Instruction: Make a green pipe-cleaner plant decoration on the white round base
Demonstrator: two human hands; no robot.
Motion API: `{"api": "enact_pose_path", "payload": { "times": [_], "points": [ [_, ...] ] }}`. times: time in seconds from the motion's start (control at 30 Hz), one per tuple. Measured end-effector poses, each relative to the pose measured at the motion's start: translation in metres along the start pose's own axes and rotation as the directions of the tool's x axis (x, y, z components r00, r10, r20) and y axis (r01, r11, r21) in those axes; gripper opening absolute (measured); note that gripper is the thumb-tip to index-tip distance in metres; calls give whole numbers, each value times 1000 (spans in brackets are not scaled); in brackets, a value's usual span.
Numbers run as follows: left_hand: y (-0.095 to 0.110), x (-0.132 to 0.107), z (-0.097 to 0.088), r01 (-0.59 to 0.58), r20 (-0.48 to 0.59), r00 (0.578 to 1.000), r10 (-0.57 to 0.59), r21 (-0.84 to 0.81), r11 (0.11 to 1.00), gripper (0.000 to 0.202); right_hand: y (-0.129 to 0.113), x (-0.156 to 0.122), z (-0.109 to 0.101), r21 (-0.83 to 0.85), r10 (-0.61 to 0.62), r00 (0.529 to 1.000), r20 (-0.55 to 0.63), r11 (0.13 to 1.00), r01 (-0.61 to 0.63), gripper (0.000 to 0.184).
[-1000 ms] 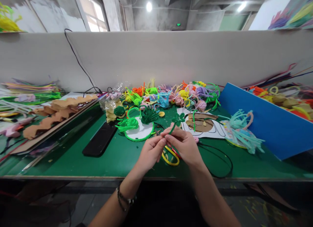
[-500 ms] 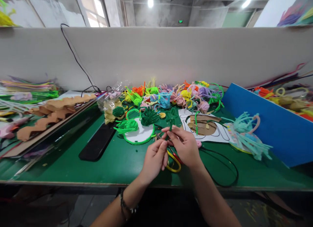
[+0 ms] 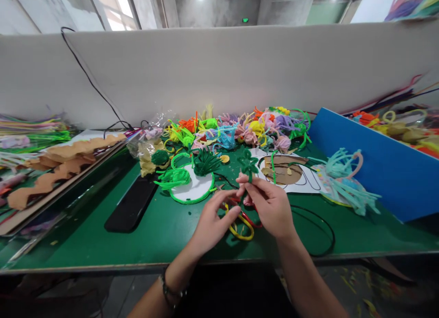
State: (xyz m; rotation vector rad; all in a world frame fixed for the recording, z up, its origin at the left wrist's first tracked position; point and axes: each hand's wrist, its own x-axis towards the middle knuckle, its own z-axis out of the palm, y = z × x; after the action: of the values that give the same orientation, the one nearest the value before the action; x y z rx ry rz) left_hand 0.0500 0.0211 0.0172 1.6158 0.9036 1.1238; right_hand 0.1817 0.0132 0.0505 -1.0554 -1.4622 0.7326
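A dark green pipe-cleaner flower (image 3: 247, 162) with looped petals stands upright above the table, its stem pinched in the fingers of my right hand (image 3: 272, 206). My left hand (image 3: 216, 219) is just below and left of it, thumb and fingers apart, holding nothing. Beneath both hands lie scissors (image 3: 242, 237) with yellow and red on the handles, partly covered. Left of the hands, a white disc (image 3: 197, 192) edged in bright green carries a bright green pipe-cleaner bundle (image 3: 174, 177) and a dark green tuft (image 3: 207, 162).
Colourful pipe-cleaner pieces (image 3: 236, 130) are heaped along the back. A black phone (image 3: 132, 206) lies at left, near brown wavy cardboard (image 3: 51, 176). To the right are a printed sheet (image 3: 310, 183), a teal tasselled piece (image 3: 353, 181), a black cable (image 3: 332, 231) and a blue board (image 3: 370, 167).
My left hand has let go of the stem, moved slightly away and spread its fingers. My right hand still pinches the flower, which now shows more clearly. The whole view has shifted a little.
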Motion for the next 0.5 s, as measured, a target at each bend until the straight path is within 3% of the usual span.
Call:
{"api": "enact_pose_path", "payload": {
  "times": [0.23,0.37,0.5],
  "points": [
    [21,12,-8,-128,-134,987,92,-293,947,30,0,-13,8,-103,-105,993,47,989,109,21],
    [28,15,-10,-195,-233,962,139,-237,952,18,1,-16,11,-140,-114,992,58,983,121,20],
    [25,17,-14,-230,-232,953,193,-142,963,7,1,-16,12,-140,-77,994,76,986,87,21]
  ]
}}
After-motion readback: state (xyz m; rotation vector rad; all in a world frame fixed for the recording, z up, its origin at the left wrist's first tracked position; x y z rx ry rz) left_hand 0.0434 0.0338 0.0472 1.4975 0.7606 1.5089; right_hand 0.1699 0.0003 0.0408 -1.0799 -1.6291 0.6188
